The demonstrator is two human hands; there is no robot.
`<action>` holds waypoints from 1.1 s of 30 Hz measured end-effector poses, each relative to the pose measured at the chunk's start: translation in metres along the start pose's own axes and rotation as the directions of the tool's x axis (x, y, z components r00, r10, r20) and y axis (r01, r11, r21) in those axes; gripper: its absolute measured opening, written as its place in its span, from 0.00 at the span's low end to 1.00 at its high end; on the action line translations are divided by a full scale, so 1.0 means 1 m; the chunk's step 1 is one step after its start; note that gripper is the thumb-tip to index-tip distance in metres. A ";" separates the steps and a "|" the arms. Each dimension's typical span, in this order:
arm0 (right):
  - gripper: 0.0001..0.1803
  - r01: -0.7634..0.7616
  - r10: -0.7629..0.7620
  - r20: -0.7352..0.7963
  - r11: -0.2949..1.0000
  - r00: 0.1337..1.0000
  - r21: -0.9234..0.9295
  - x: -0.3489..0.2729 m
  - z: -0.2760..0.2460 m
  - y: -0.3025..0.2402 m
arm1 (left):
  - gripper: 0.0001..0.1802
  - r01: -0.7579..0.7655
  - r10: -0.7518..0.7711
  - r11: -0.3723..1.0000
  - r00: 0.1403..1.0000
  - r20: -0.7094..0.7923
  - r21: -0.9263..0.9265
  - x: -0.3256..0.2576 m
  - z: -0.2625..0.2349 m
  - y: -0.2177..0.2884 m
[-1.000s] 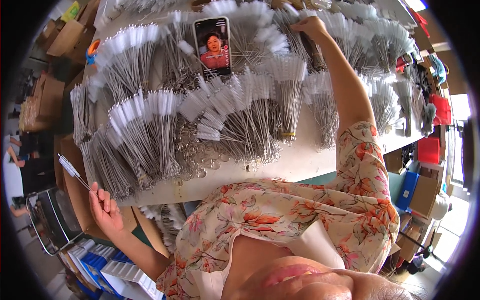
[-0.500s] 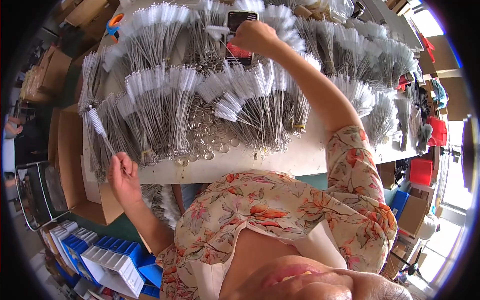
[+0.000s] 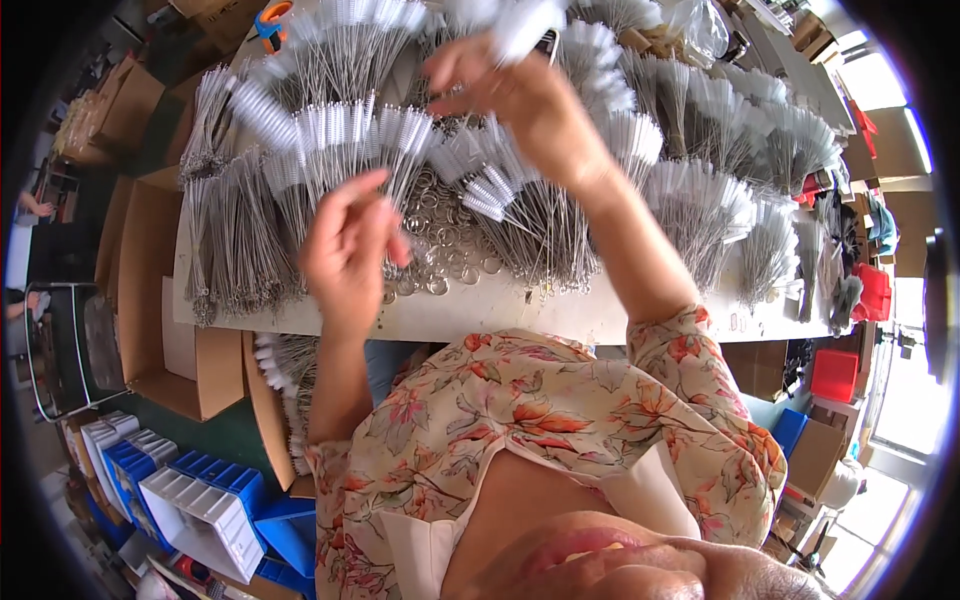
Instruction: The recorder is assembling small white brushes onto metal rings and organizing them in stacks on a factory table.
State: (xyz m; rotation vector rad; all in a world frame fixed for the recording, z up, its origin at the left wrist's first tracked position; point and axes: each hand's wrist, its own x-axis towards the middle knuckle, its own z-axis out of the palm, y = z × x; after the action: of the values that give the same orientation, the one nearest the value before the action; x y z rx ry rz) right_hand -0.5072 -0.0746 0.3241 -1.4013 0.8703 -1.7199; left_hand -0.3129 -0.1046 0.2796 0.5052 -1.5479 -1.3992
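My left hand [image 3: 350, 250] is raised over the near-left bundles, its fingers closed on the thin stem of a wire bottle brush. That brush's white bristle head [image 3: 266, 116] tilts up and left, away from the hand. Over the middle of the table is my right hand [image 3: 535, 110], smeared by motion, with fingers pointing left. A blurred white brush head [image 3: 526, 30] sticks up behind its knuckles and seems to move with it. The phone behind is mostly hidden. Below and between my hands lie loose metal rings [image 3: 435, 245] and a bundle of brushes [image 3: 535, 215].
Rows of bundled brushes [image 3: 700, 195] cover the white table [image 3: 580, 318]. Orange-handled scissors [image 3: 270, 25] lie at the far left. An open cardboard box [image 3: 150, 330] stands left of the table, with blue and white bins [image 3: 205, 520] below. Red bins [image 3: 835, 373] are at the right.
My left hand has risen and moved right with its brush. My right hand has left the phone, coming nearer and slightly right, with a white brush head now above it. The view has shifted slightly.
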 end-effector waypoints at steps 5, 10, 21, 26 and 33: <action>0.14 0.087 -0.093 0.017 0.838 0.996 -0.539 -0.047 0.043 0.007 | 0.12 -0.439 0.353 0.760 0.898 0.263 0.479 0.021 0.021 -0.023; 0.18 -0.131 0.048 -0.330 0.963 0.943 -0.236 -0.077 0.017 0.017 | 0.08 -0.541 0.561 0.808 0.828 -0.024 0.236 0.014 0.021 -0.013; 0.09 -0.369 0.432 -0.118 0.860 0.894 0.352 -0.085 0.016 0.005 | 0.37 -0.634 0.524 0.634 0.774 0.356 0.444 -0.005 -0.007 -0.007; 0.09 -0.306 0.358 0.073 0.873 0.931 -0.379 -0.104 0.058 0.003 | 0.55 -0.066 0.073 0.997 0.820 0.567 -0.033 -0.016 0.013 0.010; 0.07 -0.568 0.587 0.155 0.809 0.795 -0.151 -0.116 0.044 -0.027 | 0.25 -0.405 0.161 0.887 0.719 0.676 0.220 -0.020 -0.019 0.010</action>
State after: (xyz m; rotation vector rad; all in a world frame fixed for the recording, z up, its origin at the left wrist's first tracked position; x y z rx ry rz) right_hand -0.4525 0.0369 0.2987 -1.1697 1.1396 -1.0637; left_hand -0.2850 -0.0956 0.2788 -0.0547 -2.3545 -1.0882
